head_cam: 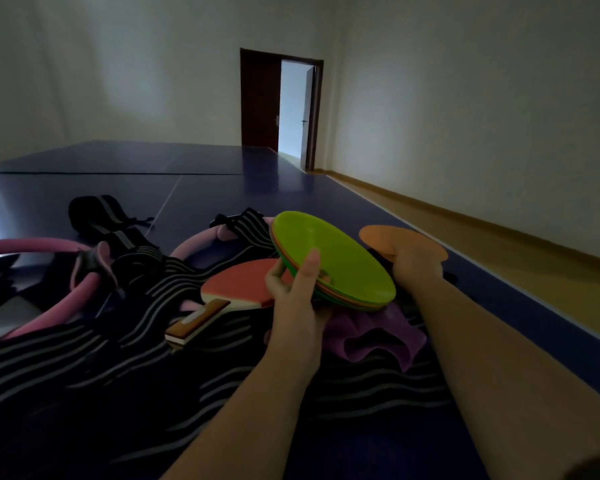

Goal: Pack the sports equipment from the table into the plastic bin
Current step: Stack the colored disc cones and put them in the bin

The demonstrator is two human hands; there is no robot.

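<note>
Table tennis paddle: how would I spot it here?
On the dark blue table, find the heap of black striped bands. The table tennis paddle lies on them, just left of the left hand gripping the green-topped discs. It alone has a red face and wooden handle.

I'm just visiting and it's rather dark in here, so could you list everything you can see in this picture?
disc stack: one, lime green on top, orange edges below; held tilted above the table.
orange disc: one, flat on the table's right side.
paddle: one, red, wooden handle; left of the stack.
foam rings: two, pink; left and centre.
striped bands: count unclear, black and grey; across the near table.
cloth: one, purple; below the stack.
table: one, dark blue.
door: one, brown, open; far wall.
left hand: grips the disc stack.
right hand: holds the orange disc's near edge.
</note>
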